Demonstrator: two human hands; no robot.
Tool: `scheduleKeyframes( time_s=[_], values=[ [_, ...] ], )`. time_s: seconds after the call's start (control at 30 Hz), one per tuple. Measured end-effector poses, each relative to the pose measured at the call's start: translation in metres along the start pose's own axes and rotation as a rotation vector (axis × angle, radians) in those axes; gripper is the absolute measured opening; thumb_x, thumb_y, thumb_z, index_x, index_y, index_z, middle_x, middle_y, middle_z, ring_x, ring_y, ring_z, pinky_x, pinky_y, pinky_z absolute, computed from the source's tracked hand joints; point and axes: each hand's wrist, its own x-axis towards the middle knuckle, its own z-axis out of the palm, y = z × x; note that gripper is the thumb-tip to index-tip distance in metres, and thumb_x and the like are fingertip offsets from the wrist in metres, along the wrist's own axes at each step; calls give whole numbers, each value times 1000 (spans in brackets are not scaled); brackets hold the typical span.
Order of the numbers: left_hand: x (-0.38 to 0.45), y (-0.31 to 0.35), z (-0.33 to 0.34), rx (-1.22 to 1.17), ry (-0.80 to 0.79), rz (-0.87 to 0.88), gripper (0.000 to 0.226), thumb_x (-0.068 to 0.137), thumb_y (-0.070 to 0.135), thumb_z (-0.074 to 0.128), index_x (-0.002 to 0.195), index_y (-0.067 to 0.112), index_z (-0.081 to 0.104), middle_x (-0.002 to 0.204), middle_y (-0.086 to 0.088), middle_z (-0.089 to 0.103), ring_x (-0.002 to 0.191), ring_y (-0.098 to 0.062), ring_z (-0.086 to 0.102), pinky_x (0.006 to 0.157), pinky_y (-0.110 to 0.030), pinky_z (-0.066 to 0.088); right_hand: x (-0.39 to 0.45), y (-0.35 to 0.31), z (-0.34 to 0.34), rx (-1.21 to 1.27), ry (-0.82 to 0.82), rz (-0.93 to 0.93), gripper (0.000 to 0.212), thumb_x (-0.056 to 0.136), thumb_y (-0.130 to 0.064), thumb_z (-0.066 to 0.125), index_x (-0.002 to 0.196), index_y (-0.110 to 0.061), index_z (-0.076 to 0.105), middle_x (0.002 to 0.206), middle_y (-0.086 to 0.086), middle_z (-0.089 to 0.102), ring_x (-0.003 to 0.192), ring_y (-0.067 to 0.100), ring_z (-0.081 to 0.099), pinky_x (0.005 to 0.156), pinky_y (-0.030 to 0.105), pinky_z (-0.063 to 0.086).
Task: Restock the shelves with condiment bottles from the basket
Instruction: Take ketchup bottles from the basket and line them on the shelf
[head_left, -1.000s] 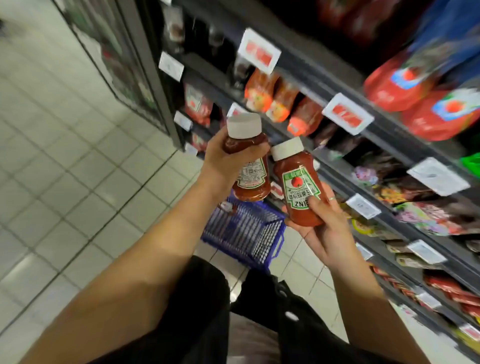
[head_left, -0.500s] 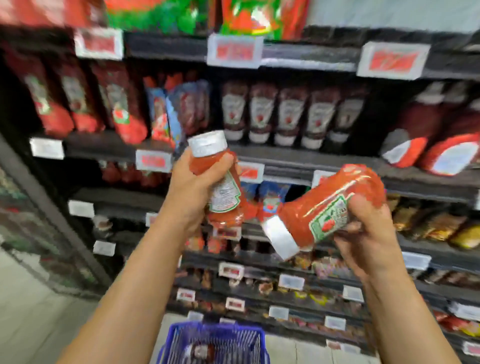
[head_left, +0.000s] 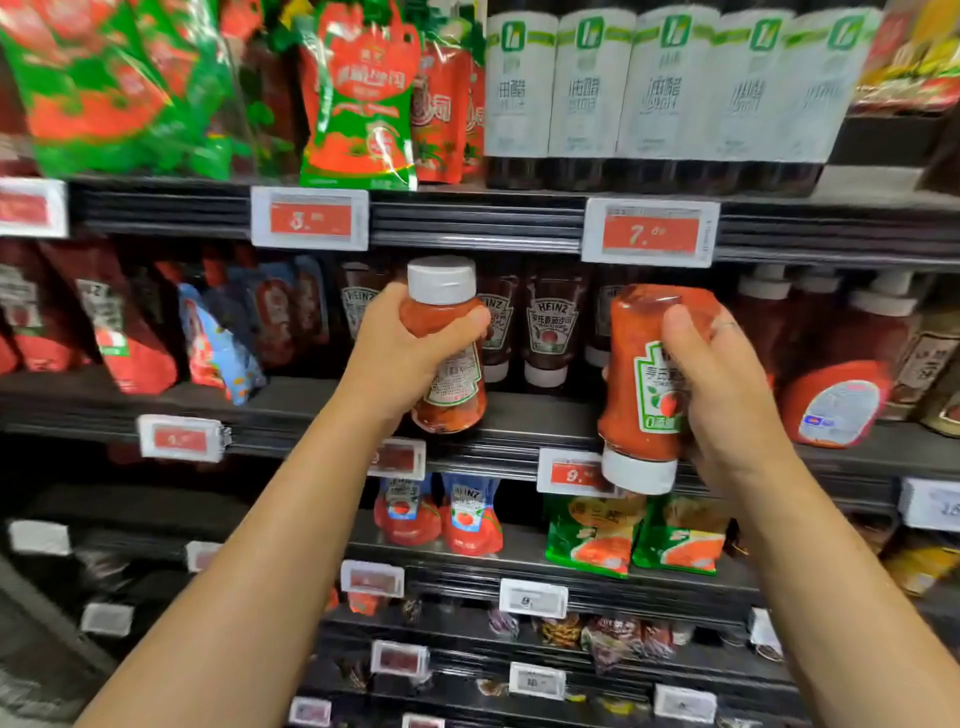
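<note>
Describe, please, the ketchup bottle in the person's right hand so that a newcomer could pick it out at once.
Start at the middle shelf holding the row of Heinz bottles. In front of it, two hands each grip a ketchup bottle. The right hand holds the ketchup bottle turned cap down, green-edged label facing the camera, whereas the left hand holds its bottle cap up.

Left ketchup bottle (head_left: 448, 353): red sauce, white cap, label w/ green edge and small dark print. Right ketchup bottle (head_left: 643, 384): red, white cap, white label w/ green border and a red tomato. Price tags (head_left: 310, 218): white frame, red field, pale numbers. Shelves (head_left: 478, 223): dark grey, almost black. Pouches on top shelf (head_left: 358, 98): red and green. Vinegar bottles (head_left: 587, 93): dark liquid, white labels w/ green marks. Pouches lower down (head_left: 592, 540): green w/ orange-red.
</note>
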Motion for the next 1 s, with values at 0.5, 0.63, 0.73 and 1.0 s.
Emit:
scheduleKeyframes(
  time_s=[0.5, 0.63, 0.73, 1.0],
  values=[
    [29, -47, -4, 115, 27, -7, 76, 59, 47, 89, 126, 32, 57, 109, 10, 74, 102, -11, 72, 88, -36, 60, 52, 71, 5, -222, 40, -138, 63, 84, -39, 68, 136, -10, 46, 100, -22, 72, 94, -2, 69, 75, 14, 53],
    [-4, -52, -4, 120, 195, 126, 76, 70, 35, 88, 132, 31, 45, 123, 9, 65, 111, -10, 66, 92, -36, 56, 48, 75, -2, -354, 14, -136, 70, 83, -50, 72, 139, -17, 45, 109, -20, 72, 100, 1, 70, 79, 18, 56],
    [-42, -50, 10, 172, 460, 443, 42, 83, 19, 77, 115, 23, 50, 105, 11, 53, 94, -14, 57, 83, -36, 51, 42, 78, -9, -412, 53, -161, 81, 81, -56, 77, 145, -23, 40, 121, -13, 69, 113, 6, 66, 91, 27, 56],
    [-38, -36, 99, 240, -99, 157, 41, 95, 18, 62, 135, 17, 53, 131, 2, 59, 120, -10, 59, 103, -31, 50, 23, 75, -9, -291, 118, -116, 47, 83, -34, 79, 116, -23, 47, 111, -4, 74, 105, 11, 72, 80, 23, 58]
  ],
)
